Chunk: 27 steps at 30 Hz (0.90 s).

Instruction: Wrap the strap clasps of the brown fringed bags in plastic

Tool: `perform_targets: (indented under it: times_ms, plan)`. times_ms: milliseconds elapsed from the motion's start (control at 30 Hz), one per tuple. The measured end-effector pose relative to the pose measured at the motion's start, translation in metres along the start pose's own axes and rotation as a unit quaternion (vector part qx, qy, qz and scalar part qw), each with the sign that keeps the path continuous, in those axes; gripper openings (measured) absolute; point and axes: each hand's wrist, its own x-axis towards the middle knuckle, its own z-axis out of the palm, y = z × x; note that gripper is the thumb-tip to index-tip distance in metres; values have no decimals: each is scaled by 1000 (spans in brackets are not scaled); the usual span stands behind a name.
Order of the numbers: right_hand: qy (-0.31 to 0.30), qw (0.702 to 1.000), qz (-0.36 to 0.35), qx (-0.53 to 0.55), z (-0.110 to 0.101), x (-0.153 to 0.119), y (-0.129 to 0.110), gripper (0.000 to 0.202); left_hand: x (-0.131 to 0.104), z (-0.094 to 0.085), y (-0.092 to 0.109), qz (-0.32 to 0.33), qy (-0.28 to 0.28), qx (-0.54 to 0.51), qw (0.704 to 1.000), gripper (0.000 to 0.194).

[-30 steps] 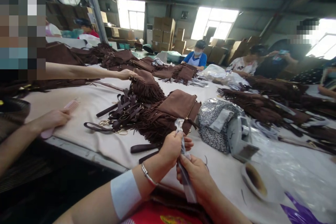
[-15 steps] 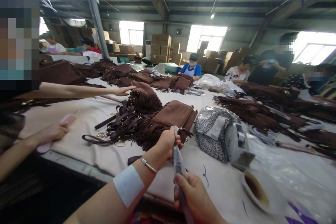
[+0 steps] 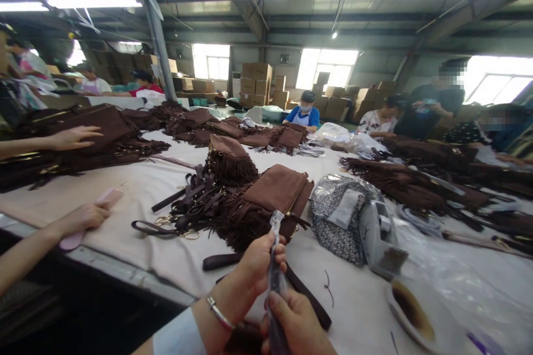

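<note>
My left hand [image 3: 263, 259] is closed round a clear plastic sleeve [image 3: 275, 221], whose crumpled end sticks up above the fingers. Just below, my right hand [image 3: 297, 319] grips a dark brown strap [image 3: 275, 276] that shows inside the plastic between both hands. Another dark strap [image 3: 310, 294] lies on the table behind my right hand. Beyond my hands rests a brown fringed bag [image 3: 275, 187] with a zip. To its left is a heap of dark straps [image 3: 195, 205] with gold-coloured clasps. A smaller fringed bag [image 3: 231, 155] stands behind them.
A co-worker's hand [image 3: 85, 219] holds a pink comb [image 3: 110, 197] at left; their other hand [image 3: 77, 137] is over piled brown bags [image 3: 106, 122]. Right of the fringed bag are a speckled grey item [image 3: 333, 233] in plastic, a tape dispenser [image 3: 383, 244] and a tape roll [image 3: 410, 310].
Both my hands have shifted slightly down and left in the view. Dark strap now shows in the sleeve between them. The co-worker's far hand has left the small fringed bag for the left pile.
</note>
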Motion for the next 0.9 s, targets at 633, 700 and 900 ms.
perform_targets:
  times_ms: [633, 700, 900]
  plan:
    - [291, 675, -212, -644, -20, 81, -138, 31, 30, -32, -11, 131, 14, 332, 934, 67]
    - [304, 655, -221, -656, -19, 86, -134, 32, 19, -32, -7, 115, 8, 318, 941, 64]
    - [297, 666, -210, -651, -39, 93, -127, 41, -7, -21, 7, 72, 1, 250, 966, 42]
